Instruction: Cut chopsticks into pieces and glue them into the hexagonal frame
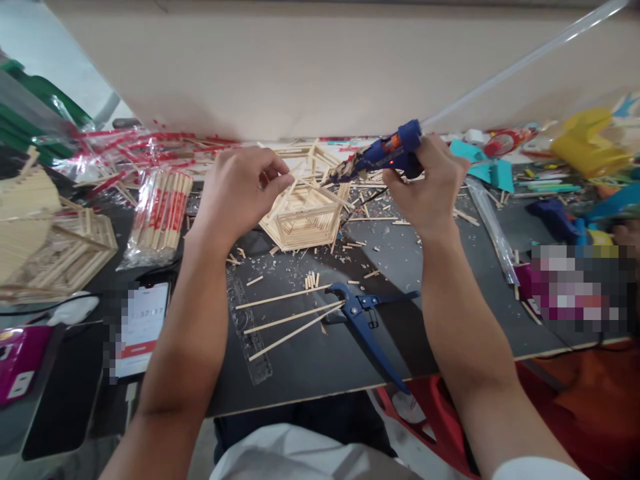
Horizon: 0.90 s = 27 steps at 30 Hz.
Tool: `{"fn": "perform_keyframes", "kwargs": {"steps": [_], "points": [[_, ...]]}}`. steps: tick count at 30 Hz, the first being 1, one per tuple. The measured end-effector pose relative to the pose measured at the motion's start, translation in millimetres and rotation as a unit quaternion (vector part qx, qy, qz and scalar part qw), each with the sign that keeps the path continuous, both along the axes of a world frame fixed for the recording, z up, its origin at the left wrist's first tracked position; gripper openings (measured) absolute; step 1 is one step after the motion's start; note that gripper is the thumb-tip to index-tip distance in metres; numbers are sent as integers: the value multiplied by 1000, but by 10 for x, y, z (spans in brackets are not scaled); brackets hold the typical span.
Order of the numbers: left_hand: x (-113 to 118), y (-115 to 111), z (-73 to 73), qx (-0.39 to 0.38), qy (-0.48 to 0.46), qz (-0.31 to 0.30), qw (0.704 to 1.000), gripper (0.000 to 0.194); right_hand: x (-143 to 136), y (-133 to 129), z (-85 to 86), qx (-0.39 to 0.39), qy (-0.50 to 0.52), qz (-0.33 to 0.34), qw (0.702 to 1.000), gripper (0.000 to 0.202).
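My right hand (430, 180) is closed round the handle of a blue glue gun (385, 152), which has a long clear glue stick coming out of its back end. The gun's nozzle points left, over a basket-like frame of thin wooden sticks (307, 217) on the dark table. At the frame's upper left, my left hand (250, 187) is raised with thumb and forefinger brought together near a thin stick. Whether the stick is between those fingertips is hard to tell.
Blue cutters (360, 317) and three long sticks (287, 317) lie in front, over a clear ruler (250, 333). Packed chopsticks (160, 213), a lit phone (143, 327) and another stick frame (85, 253) are left. Scraps are scattered behind; a person's hand (627, 237) shows far right.
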<state>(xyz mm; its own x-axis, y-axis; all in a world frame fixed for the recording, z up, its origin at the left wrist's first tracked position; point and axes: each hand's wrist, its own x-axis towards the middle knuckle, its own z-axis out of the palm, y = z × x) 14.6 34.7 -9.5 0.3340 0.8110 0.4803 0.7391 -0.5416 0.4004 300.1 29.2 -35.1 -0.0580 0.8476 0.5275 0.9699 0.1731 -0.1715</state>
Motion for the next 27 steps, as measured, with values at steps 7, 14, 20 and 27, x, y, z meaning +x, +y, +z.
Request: {"fn": "perform_keyframes", "kwargs": {"steps": [7, 14, 20, 27], "points": [[0, 3, -10, 8, 5, 1, 1000, 11, 0, -17, 36, 11, 10, -13, 1000, 30], [-3, 13, -20, -4, 2, -3, 1000, 15, 12, -10, 31, 15, 42, 9, 999, 30], [1, 6, -12, 9, 0, -11, 1000, 11, 37, -12, 39, 1, 50, 21, 999, 32], [-19, 22, -31, 3, 2, -8, 1000, 12, 83, -3, 19, 5, 57, 28, 998, 33]]}}
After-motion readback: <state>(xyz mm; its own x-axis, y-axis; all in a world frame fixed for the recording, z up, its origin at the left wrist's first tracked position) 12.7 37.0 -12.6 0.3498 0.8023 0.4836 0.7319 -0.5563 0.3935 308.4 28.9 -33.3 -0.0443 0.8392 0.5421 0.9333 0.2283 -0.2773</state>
